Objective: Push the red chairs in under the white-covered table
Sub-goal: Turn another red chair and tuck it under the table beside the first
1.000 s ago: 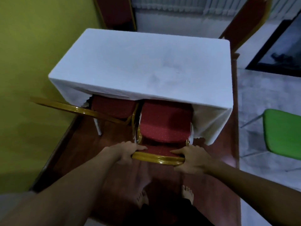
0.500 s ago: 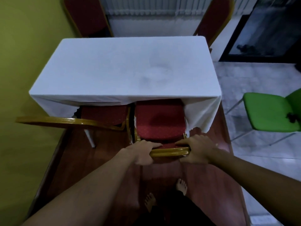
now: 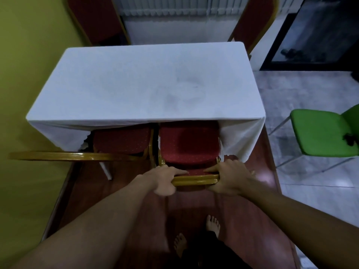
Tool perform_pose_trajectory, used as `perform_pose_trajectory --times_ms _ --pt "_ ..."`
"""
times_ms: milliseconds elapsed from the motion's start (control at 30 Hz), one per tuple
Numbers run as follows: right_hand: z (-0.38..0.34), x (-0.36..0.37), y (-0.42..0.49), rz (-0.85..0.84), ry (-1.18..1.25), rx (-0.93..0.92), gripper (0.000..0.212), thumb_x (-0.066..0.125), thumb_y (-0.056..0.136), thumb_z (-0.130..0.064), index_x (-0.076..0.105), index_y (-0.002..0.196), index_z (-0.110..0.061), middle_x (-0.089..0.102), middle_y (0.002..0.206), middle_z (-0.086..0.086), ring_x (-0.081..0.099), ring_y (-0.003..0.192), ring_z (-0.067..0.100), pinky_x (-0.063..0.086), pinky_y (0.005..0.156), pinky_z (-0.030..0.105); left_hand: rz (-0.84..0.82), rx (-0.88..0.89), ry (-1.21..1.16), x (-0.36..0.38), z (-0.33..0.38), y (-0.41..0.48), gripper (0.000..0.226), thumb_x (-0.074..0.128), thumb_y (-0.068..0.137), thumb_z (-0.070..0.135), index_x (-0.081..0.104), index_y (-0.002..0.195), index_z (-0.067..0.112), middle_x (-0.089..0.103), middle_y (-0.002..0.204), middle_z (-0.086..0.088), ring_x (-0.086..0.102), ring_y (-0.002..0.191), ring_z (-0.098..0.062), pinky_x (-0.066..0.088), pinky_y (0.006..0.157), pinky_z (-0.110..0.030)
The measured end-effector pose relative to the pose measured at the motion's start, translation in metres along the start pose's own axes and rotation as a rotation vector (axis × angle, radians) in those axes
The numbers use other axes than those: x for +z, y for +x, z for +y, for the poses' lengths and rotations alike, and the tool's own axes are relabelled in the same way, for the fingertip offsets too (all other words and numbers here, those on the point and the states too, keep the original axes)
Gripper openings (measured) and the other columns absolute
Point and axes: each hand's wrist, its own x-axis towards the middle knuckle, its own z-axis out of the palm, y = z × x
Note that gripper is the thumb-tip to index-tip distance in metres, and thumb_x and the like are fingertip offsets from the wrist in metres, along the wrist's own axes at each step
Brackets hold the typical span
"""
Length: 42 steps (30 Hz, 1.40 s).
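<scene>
Yellow wall (image 3: 29, 55), wooden floor (image 3: 186, 206). White-covered table (image 3: 145, 84) centre; right red chair (image 3: 188, 144) beside second red chair (image 3: 122, 140), seat partly under cloth. Left hand (image 3: 165, 179), right hand (image 3: 229, 177) each curled round gilt backrest rail (image 3: 195, 180). Mid-push; next likely: straight, level shove forward.

Function room: white-covered table (image 3: 143, 82), red banquet chairs (image 3: 189, 144), raised wooden platform (image 3: 223, 208).

The room is dim, with a yellow-green wall (image 3: 29, 55) on the left, a glossy red-brown wooden floor (image 3: 244, 210) in the middle, pale grey tiles (image 3: 314, 202) on the right where a green chair (image 3: 318, 133) stands, and white blinds (image 3: 174, 6) beside a dark glass door (image 3: 320, 35) at the far end.
</scene>
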Motion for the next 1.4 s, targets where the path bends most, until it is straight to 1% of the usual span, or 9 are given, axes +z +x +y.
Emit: perform_pose_trajectory --times_ms 100,200,233,433,567,767,900,1233,1400 --pt "-0.001 -0.003 0.013 -0.021 -0.011 0.006 0.080 0.038 0.058 -0.098 0.069 0.120 -0.058 0.078 0.096 -0.008 0.071 0.093 0.021 0.055 0.089 0.040 0.028 -0.016 0.025 -0.010 -0.004 0.005 0.082 0.059 0.084 0.017 0.035 0.152 0.055 0.066 0.104 0.001 0.065 0.082 -0.016 0.050 0.068 -0.027" --pt "-0.001 -0.005 0.023 -0.061 -0.015 0.011 0.079 0.039 0.061 -0.097 0.068 0.122 -0.057 0.078 0.097 -0.009 0.072 0.094 0.020 0.054 0.093 0.041 0.044 -0.032 0.047 -0.018 -0.008 0.007 0.084 0.057 0.079 0.020 0.035 0.149 0.061 0.063 0.112 -0.001 0.064 0.094 -0.022 0.057 0.086 -0.038" --pt "-0.001 -0.006 0.026 -0.063 -0.017 0.013 0.079 0.038 0.061 -0.097 0.068 0.122 -0.057 0.078 0.097 -0.009 0.072 0.094 0.020 0.054 0.093 0.041 0.047 -0.034 0.047 -0.020 -0.009 0.008 0.084 0.056 0.077 0.021 0.035 0.148 0.062 0.064 0.111 0.000 0.065 0.094 -0.021 0.057 0.087 -0.039" --pt "-0.002 -0.011 0.039 -0.059 -0.031 0.005 0.080 0.036 0.061 -0.096 0.069 0.122 -0.055 0.078 0.094 -0.008 0.072 0.091 0.021 0.054 0.091 0.039 0.046 -0.036 0.046 -0.033 -0.015 0.017 0.086 0.059 0.076 0.019 0.037 0.147 0.062 0.065 0.099 0.003 0.067 0.083 -0.019 0.055 0.070 -0.031" --pt "0.000 -0.013 0.047 -0.038 -0.057 -0.007 0.075 0.042 0.064 -0.094 0.069 0.122 -0.055 0.077 0.089 -0.008 0.072 0.088 0.021 0.053 0.089 0.038 0.047 -0.033 0.034 -0.040 -0.018 0.020 0.086 0.059 0.075 0.019 0.038 0.146 0.063 0.067 0.100 0.003 0.068 0.082 -0.019 0.059 0.074 -0.034" --pt "0.000 -0.017 0.054 -0.082 -0.055 0.000 0.079 0.041 0.063 -0.092 0.068 0.125 -0.054 0.077 0.091 -0.009 0.071 0.090 0.019 0.052 0.091 0.037 0.026 -0.039 0.047 -0.046 -0.020 0.025 0.088 0.055 0.071 0.020 0.038 0.147 0.062 0.065 0.094 0.005 0.065 0.074 -0.015 0.048 0.058 -0.026" --pt "-0.001 -0.020 0.059 -0.120 -0.033 -0.006 0.080 0.039 0.061 -0.090 0.069 0.125 -0.053 0.077 0.092 -0.009 0.071 0.091 0.017 0.053 0.093 0.038 0.027 -0.054 0.051 -0.049 -0.022 0.026 0.092 0.055 0.068 0.018 0.038 0.146 0.063 0.069 0.099 0.002 0.070 0.074 -0.020 0.061 0.066 -0.038" --pt "0.001 -0.018 0.063 -0.097 -0.044 -0.029 0.070 0.045 0.064 -0.082 0.069 0.123 -0.054 0.077 0.094 -0.010 0.071 0.091 0.017 0.053 0.084 0.034 0.047 -0.052 0.068 -0.051 -0.022 0.027 0.091 0.055 0.069 0.017 0.037 0.146 0.063 0.069 0.106 0.003 0.069 0.083 -0.018 0.062 0.077 -0.037" --pt "0.002 -0.019 0.064 -0.111 -0.046 -0.024 0.074 0.044 0.063 -0.083 0.069 0.125 -0.052 0.077 0.092 -0.010 0.071 0.089 0.017 0.054 0.085 0.035 0.031 -0.059 0.072 -0.054 -0.021 0.028 0.094 0.056 0.068 0.015 0.036 0.147 0.063 0.068 0.106 0.002 0.069 0.080 -0.018 0.060 0.071 -0.032"
